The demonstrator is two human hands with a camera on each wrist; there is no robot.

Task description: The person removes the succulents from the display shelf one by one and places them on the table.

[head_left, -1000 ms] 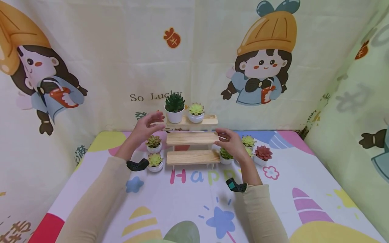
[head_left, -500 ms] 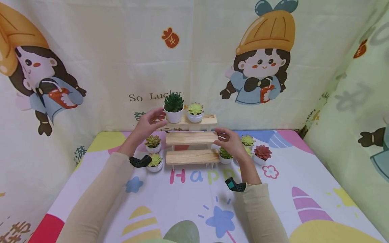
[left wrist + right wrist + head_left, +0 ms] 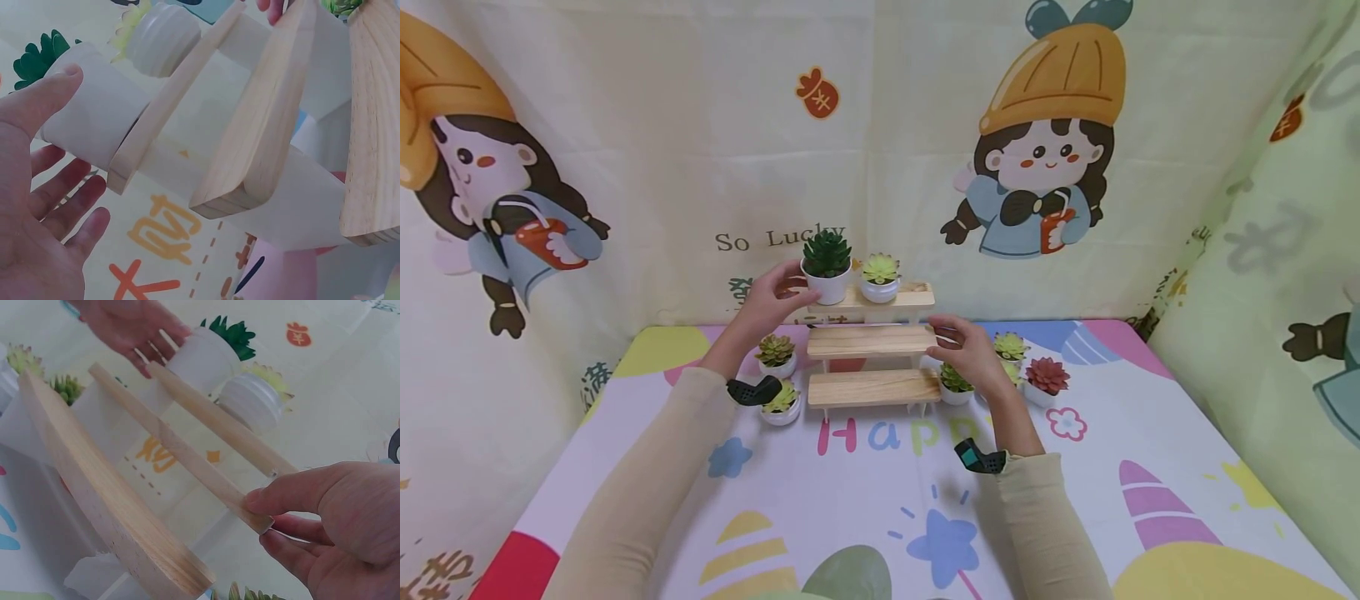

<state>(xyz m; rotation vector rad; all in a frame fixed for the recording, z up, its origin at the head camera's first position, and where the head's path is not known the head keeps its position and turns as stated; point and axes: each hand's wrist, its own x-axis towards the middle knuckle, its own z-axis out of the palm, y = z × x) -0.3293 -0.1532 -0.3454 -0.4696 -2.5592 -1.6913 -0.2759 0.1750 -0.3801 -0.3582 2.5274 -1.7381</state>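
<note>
A three-step wooden display stand [image 3: 872, 342] has a dark green succulent in a white pot [image 3: 827, 287] at the left of its top step. A pale green succulent [image 3: 880, 279] sits beside it. My left hand [image 3: 769, 302] is at the dark succulent's pot, thumb across its front and fingers at its far side. Those fingers look loose in the left wrist view, and contact is hard to tell. At the middle step's right end, my right hand [image 3: 350, 519] pinches the board, thumb above and fingers below.
Two potted succulents [image 3: 777, 354] stand left of the stand. On the right are a green succulent [image 3: 957, 383], partly hidden yellow-green ones [image 3: 1011, 346], and a red succulent [image 3: 1047, 379]. A printed cloth backdrop [image 3: 895, 167] hangs right behind the stand.
My left hand has moved right, from beside the dark green succulent's pot to around its side, with the thumb now over its front. The right hand keeps its place on the stand.
</note>
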